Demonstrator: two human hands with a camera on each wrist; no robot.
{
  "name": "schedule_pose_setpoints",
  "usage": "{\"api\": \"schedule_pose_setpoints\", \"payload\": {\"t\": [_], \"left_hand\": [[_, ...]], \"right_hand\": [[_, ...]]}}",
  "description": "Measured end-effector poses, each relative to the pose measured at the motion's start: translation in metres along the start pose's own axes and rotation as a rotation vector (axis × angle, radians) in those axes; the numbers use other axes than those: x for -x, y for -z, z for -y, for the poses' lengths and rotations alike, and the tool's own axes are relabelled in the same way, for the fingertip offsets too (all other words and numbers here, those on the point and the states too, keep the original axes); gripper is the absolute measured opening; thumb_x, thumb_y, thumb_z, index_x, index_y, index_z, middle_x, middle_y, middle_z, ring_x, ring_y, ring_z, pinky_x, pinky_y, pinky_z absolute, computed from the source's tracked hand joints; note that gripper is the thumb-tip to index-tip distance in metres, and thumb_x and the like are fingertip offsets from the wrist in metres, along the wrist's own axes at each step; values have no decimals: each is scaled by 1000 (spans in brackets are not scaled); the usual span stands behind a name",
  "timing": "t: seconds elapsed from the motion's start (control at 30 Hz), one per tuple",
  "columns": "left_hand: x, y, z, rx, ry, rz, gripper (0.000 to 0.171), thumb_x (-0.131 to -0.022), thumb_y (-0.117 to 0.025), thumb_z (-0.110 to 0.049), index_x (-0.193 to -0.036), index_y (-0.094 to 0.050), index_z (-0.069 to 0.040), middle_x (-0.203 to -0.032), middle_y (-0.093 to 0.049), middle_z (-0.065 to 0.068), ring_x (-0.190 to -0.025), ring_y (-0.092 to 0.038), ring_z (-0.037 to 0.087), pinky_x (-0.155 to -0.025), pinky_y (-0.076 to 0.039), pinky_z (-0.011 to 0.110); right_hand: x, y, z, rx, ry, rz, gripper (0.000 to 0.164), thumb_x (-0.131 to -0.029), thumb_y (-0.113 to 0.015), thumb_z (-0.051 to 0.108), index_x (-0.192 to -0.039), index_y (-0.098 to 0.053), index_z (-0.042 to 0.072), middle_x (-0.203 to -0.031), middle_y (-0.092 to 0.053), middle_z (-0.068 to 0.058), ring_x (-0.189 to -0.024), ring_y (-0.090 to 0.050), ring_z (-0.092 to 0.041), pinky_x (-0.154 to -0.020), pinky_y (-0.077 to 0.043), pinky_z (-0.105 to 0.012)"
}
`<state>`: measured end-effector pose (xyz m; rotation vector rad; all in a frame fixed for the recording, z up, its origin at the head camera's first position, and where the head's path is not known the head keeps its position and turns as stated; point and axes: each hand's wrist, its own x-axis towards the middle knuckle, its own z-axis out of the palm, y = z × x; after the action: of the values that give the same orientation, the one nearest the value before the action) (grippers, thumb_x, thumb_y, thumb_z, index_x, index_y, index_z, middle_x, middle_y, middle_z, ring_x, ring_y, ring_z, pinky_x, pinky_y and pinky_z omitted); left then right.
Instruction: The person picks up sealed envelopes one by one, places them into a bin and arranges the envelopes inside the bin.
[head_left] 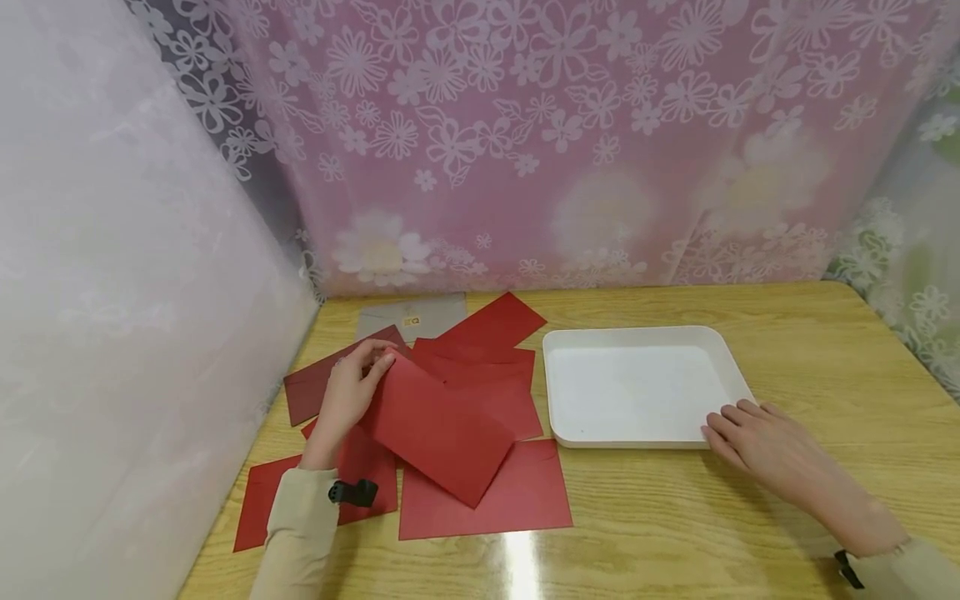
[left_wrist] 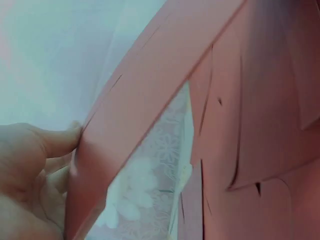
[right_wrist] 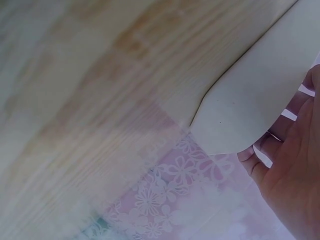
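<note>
My left hand (head_left: 352,387) pinches a red envelope (head_left: 442,429) by its upper left corner, thumb on the near side. That envelope slopes down to the right across other red envelopes; in the left wrist view the pinched envelope (left_wrist: 145,85) stands raised, with a gap under its edge. At the right, my right hand (head_left: 768,446) grips the near right corner of a shallow white tray (head_left: 637,387), fingers bent over the rim. The right wrist view shows those fingers on the edge of the tray (right_wrist: 250,100). Nothing but a tiny dark speck shows inside it.
Around the left hand lie a dark maroon envelope (head_left: 311,387), a grey envelope (head_left: 390,317) with a gold mark, and several red envelopes, such as one in front (head_left: 517,492). A pale curtain (head_left: 150,292) borders the wooden table (head_left: 645,525) on the left; a pink floral curtain (head_left: 525,167) hangs behind.
</note>
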<state>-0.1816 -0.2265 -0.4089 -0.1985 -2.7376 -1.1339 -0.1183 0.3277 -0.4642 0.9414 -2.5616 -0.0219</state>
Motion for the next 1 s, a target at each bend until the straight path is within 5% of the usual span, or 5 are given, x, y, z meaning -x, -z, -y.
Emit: {"api": "schedule_pose_setpoints", "payload": {"t": [0.2, 0.47, 0.67, 1.0], "left_hand": [[-1, 2, -8, 66, -32, -80, 33, -107, -53, -29, -133, -62, -11, -114, -72, 13, -91, -65, 29, -74, -47, 38], [-3, -4, -19, 203, 17, -127, 31, -107, -54, -23, -131, -62, -6, -113, -72, 17, -93, -63, 28, -77, -46, 35], [-6, -18, -29, 352, 58, -99, 32, -107, -54, -24, -133, -59, -6, -109, -71, 20, -80, -60, 20, -68, -47, 29], [-12, -51, -60, 603, 122, 20, 31, -103, -61, -19, -130, -60, -4, -98, -74, 13, -69, -58, 14, -64, -48, 28]], "right_hand": [[-1, 1, -1, 5, 11, -8, 45, -111, -35, 43, -86, -63, 17, -79, -53, 5, -72, -53, -21, -62, -45, -41], [-1, 2, 0, 8, -1, 23, 37, -108, -45, 41, -85, -62, 18, -78, -51, 7, -71, -50, -19, -63, -43, -39], [0, 3, 0, 8, -16, 53, 28, -105, -53, 37, -88, -64, 17, -80, -54, 5, -74, -53, -21, -65, -46, -43], [0, 3, 0, 7, 0, 43, 35, -108, -47, 38, -90, -67, 14, -81, -54, 3, -76, -55, -23, -67, -48, -45]]}}
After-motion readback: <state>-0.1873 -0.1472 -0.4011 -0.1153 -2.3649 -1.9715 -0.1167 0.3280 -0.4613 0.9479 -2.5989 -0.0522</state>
